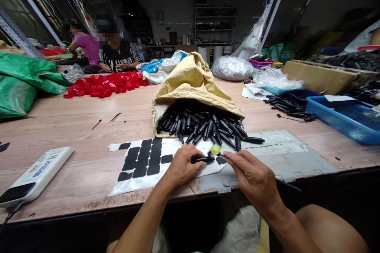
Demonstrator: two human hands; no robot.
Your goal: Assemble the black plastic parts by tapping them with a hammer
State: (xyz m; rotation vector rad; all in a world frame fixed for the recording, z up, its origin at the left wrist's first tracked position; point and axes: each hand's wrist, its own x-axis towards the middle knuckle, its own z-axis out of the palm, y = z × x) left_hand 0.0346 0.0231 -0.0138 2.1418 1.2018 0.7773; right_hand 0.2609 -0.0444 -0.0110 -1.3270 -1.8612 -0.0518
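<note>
My left hand (183,165) is closed around a black pen-shaped tube (204,159), which lies level over the white sheet. My right hand (253,174) pinches a thin dark stick with a round yellow-green end (215,149), held just above the tube. Whether the two touch, I cannot tell. Under and left of my left hand, the white sheet (118,186) carries rows of black rounded-square stickers (144,155). Just beyond my hands, many similar black tubes (204,126) spill from the mouth of a yellow woven sack (190,75).
A grey board (285,154) lies at right, with a blue tray (335,120) beyond it. At left sits a white power-bank-like device (38,174) with a cable. Red pieces (103,85) are heaped farther back, where two people (118,53) sit. Green sacks (26,79) stand far left.
</note>
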